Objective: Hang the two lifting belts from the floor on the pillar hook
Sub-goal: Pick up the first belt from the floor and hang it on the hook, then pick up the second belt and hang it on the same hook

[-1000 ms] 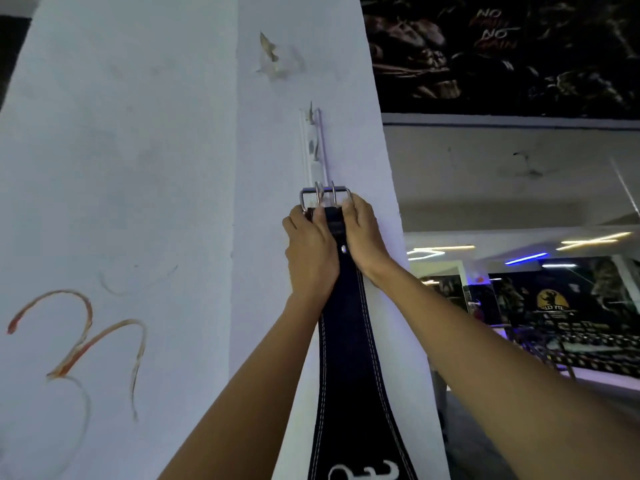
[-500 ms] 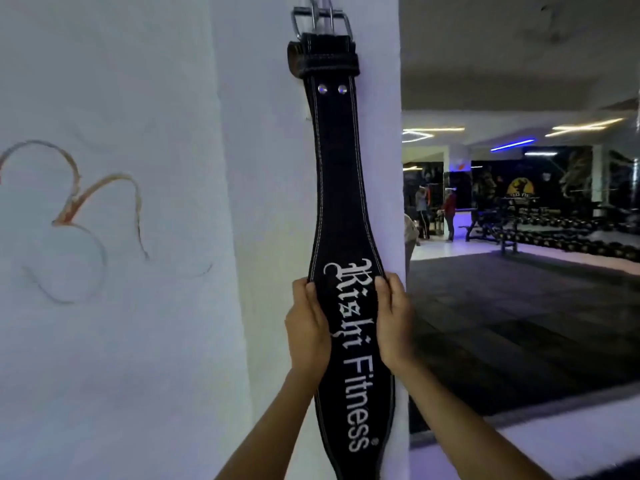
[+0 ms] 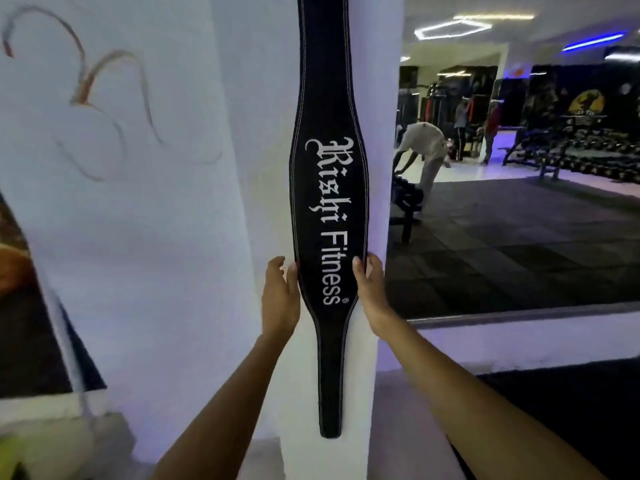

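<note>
A black lifting belt (image 3: 329, 188) with white "Rishi Fitness" lettering hangs straight down the white pillar (image 3: 252, 168). Its top and the hook are above the frame, out of sight; its narrow tip ends low on the pillar. My left hand (image 3: 280, 299) lies against the belt's left edge with fingers straight. On the right edge rests my right hand (image 3: 369, 289), its thumb touching the stitching. Neither hand closes around the belt. Only one belt is in view.
A large mirror (image 3: 519, 168) to the right of the pillar reflects the gym floor, dumbbell racks and a person (image 3: 426, 147) bending over. A white ledge (image 3: 519, 341) runs below the mirror. Dark floor matting (image 3: 571, 410) lies at the lower right.
My view has dropped lower, so the buckle and hook have left the frame. Both hands have slid down the belt from the buckle to its lower wide part and loosened.
</note>
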The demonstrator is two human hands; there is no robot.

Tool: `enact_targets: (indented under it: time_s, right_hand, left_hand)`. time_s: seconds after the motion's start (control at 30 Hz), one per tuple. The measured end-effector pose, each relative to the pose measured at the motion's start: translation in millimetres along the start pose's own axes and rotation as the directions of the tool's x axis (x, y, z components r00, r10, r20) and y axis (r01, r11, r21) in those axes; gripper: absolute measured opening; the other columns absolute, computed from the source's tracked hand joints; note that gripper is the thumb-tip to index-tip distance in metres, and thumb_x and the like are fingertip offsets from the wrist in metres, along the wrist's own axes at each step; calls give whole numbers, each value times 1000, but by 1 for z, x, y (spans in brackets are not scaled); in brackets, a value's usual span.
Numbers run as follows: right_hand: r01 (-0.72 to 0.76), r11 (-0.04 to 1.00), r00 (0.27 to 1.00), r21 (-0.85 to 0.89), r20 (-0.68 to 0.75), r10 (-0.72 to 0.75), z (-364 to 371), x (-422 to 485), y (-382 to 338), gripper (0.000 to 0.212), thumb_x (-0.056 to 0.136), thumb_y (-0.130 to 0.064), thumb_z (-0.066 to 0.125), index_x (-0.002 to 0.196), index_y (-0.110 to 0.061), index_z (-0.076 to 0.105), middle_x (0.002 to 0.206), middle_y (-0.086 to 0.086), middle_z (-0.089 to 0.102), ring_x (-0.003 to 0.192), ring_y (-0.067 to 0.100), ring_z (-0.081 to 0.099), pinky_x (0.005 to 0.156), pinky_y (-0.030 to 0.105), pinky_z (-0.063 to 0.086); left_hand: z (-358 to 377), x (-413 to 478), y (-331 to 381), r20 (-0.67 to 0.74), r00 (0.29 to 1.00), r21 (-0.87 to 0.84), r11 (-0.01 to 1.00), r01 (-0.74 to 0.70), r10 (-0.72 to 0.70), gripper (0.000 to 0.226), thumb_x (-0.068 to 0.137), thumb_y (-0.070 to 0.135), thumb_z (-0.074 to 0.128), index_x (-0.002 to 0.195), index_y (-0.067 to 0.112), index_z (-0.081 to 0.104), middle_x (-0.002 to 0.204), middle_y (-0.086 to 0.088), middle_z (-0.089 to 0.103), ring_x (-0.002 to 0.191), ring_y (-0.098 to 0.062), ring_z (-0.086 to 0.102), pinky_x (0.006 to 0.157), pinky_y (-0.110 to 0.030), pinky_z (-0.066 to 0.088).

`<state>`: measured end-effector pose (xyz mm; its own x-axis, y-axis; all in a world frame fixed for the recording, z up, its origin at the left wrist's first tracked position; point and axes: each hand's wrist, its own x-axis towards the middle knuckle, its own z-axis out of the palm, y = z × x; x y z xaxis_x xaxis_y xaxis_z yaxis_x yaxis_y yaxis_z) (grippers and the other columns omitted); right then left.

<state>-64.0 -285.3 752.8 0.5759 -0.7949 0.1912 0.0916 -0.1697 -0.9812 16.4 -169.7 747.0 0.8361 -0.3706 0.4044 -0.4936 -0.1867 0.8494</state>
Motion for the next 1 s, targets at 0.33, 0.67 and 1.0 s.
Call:
enact_targets:
  time_s: [0.33,0.67,1.0]
  right_hand:
    - [-694,659,561,-290,356,748,9,-176,153,63,95,-53,22,121,-7,56,129,11,59,120,32,53,93,40,42]
    - [-681,523,331,-512,422,844,155,-290,217,30,97,-33,34,103,-14,57,124,10,62,77,16,56,62,25,35]
    - [-717,323,207,-618,254,945,226,-344,406,23,94,-31,43,95,-15,60,98,2,63,89,19,56,64,26,37]
  left_hand:
    - [-71,-204,-164,152,833,363,814,453,-531,31,96,22,46,118,2,53,114,-18,65,104,-33,60,82,-32,42]
    - [-205,-318,-299,169,508,421,527,738,-845,23,92,19,51,105,6,63,106,-19,67,100,-35,62,82,-36,46]
    - [-189,-379,-481,203,40,-39,33,999,-978,20,92,9,46,76,9,57,77,-11,56,60,-19,49,48,-25,37]
